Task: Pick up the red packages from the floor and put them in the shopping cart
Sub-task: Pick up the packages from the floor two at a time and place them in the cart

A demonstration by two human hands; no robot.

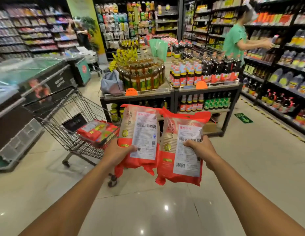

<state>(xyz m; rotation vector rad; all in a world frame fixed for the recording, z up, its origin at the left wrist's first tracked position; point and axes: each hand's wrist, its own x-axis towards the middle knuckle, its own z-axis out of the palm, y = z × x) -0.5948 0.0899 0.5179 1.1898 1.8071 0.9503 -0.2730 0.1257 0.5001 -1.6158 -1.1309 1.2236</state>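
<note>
I hold two red packages with white back labels upright in front of me, above the tiled floor. My left hand (118, 151) grips the left red package (142, 132) at its lower left edge. The right red package (182, 150) is gripped at its right side by my right hand (200, 147). The two packages touch side by side. The wire shopping cart (66, 114) stands to the left, just beyond the left package, with several red packages (97, 130) lying in its basket.
A display table (170, 92) stacked with bottles stands right behind the packages. A chest freezer (25, 92) lines the left. Shelves fill the right wall, where a person in a green shirt (233, 40) reaches in. Tiled floor (148, 210) lies below my arms.
</note>
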